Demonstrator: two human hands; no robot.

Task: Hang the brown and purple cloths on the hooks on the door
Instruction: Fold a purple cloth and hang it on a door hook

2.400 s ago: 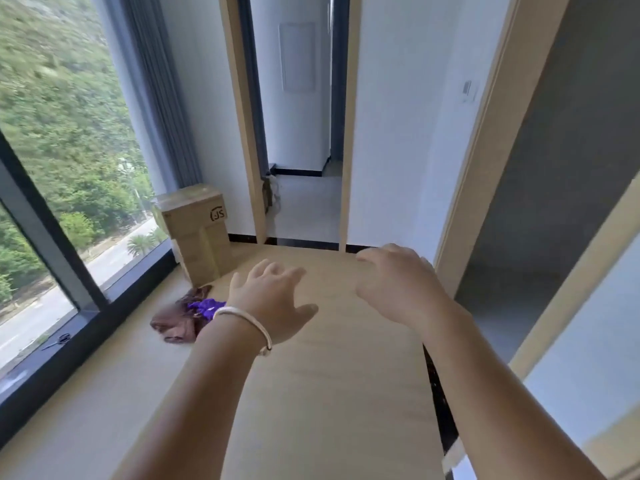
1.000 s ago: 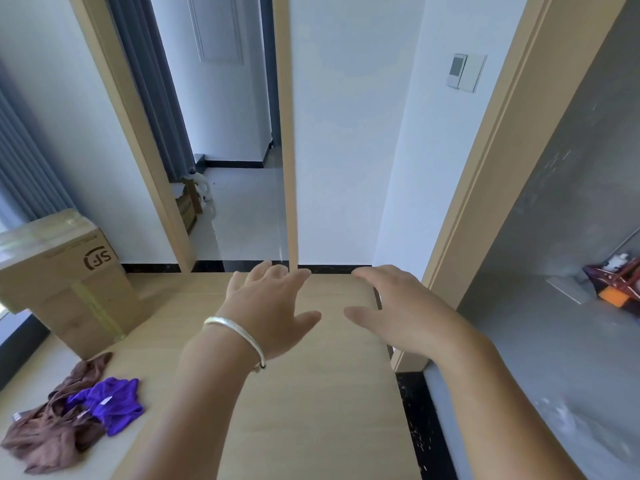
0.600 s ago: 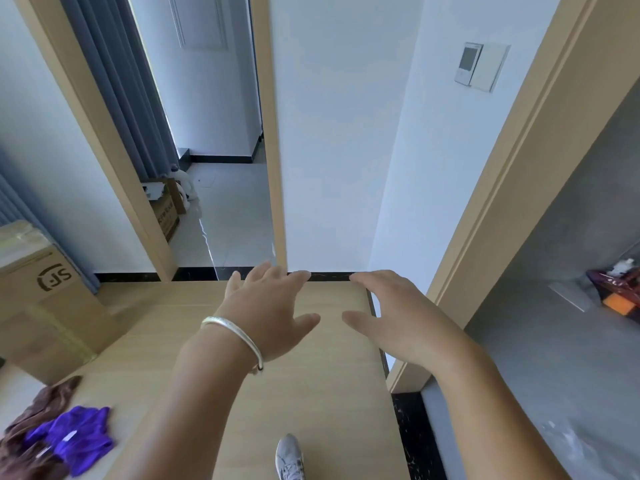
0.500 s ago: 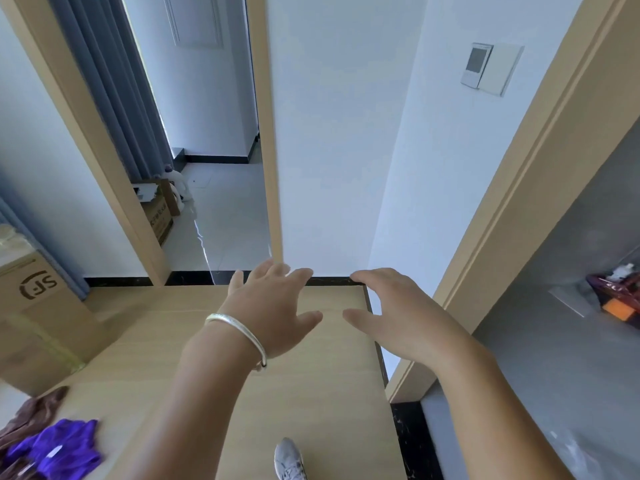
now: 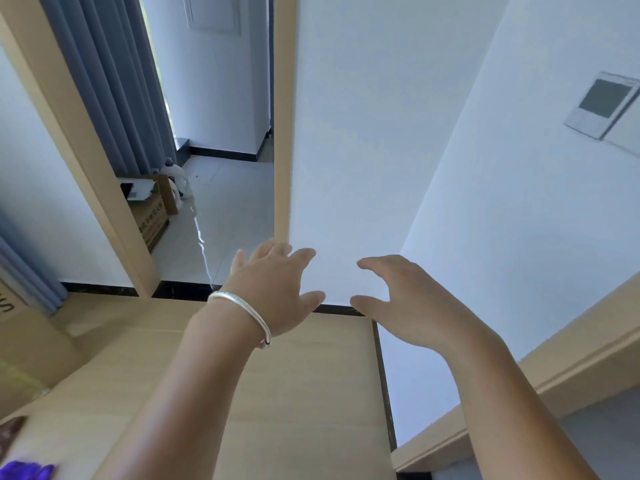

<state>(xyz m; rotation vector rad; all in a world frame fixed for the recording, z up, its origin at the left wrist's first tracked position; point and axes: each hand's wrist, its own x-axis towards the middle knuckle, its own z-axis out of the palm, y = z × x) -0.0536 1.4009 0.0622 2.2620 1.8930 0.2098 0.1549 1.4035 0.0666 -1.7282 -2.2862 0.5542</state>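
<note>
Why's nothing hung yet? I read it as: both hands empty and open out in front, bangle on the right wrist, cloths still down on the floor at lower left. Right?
Nearly. The silver bangle is on the left wrist, not the right; the head view shows it. The rest holds: left hand and right hand are open and empty, and the purple cloth and brown cloth lie on the floor at lower left.

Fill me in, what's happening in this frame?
A person holds both hands out in front, left hand and right hand open and holding nothing. The purple cloth and brown cloth lie on the wooden platform at the lower left edge of view, untouched. No hooks are in view, so nothing is hung yet.
</note>
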